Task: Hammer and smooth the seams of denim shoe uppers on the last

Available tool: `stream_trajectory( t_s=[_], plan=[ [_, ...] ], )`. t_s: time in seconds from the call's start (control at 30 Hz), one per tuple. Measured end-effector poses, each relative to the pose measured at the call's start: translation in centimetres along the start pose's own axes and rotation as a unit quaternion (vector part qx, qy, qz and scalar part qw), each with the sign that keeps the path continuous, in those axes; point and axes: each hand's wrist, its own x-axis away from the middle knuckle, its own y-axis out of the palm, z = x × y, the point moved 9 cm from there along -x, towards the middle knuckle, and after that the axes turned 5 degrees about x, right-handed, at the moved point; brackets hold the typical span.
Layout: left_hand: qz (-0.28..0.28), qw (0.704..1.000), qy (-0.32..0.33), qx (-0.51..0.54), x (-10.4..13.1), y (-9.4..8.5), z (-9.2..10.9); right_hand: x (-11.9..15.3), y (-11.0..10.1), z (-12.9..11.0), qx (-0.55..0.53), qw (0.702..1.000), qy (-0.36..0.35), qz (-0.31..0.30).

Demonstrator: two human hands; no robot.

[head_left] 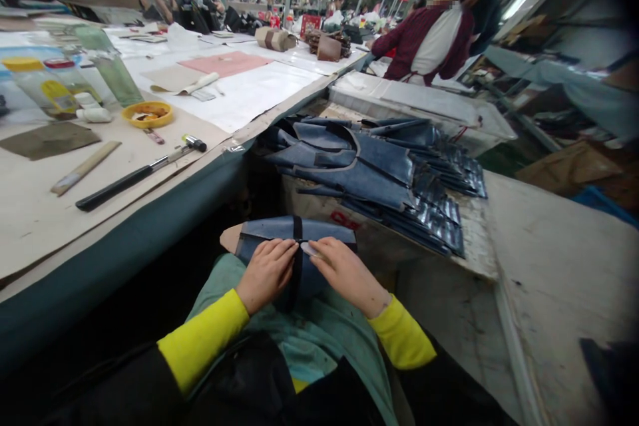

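- We hold our left hand [268, 271] palm down on a dark blue panel [273, 229], fingers close together and nearly straight; we cannot tell whether its thumb grips the edge underneath.
- We have our right hand [345, 274] partly curled over the same panel, with a small pale tool [309, 249] pinched at its fingertips, just beside the left fingers.
- We see the panel lying across our lap on a green apron [319, 339], below the table edge; a black strip [297, 228] crosses its middle, and a tan tip [231, 238] shows at its left end.
- We have a pile of similar blue pieces [384, 170] ahead and to the right, stacked on a low surface, some with curved cut-outs.
- On the table [30, 243] to our left we find a black-handled hammer [142, 176], a wooden stick [84, 168] near it and a yellow dish [148, 115] beyond.
- Behind the stick we see a flat olive-brown piece [50, 140]; a greenish bottle [114, 70] stands near the dish.
- Farther off we see a person in a dark red top [412, 36] beside the table.
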Motion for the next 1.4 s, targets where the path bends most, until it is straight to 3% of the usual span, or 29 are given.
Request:
stream_trajectory(
  t_s=[0.13,0.43,0.67,1.07,1.27,1.4],
  plan=[
    [-0.01,1.0,-0.006,0.017,-0.2,-0.1,0.0,-1.4,0.4,-1.0,0.027,0.998,-0.009,-0.057],
    [-0.026,0.999,-0.011,0.022,-0.9,-0.1,-0.1,-2.3,0.5,-2.2,0.121,0.984,-0.055,-0.116],
    [-0.033,0.998,0.002,0.046,-0.6,-0.3,-0.4,-1.2,1.2,-3.0,0.164,0.982,-0.012,-0.09],
    [0.028,0.998,0.001,0.056,-0.1,-0.7,0.0,-0.8,0.6,-1.5,0.026,1.0,-0.001,-0.015],
    [0.046,0.999,-0.002,0.016,0.0,-0.3,0.0,-1.8,0.5,-1.9,0.084,0.996,0.011,-0.006],
    [0.082,0.994,0.037,-0.063,0.3,-0.1,0.4,-1.8,1.2,-1.6,0.131,0.991,0.021,-0.018]
  ],
)
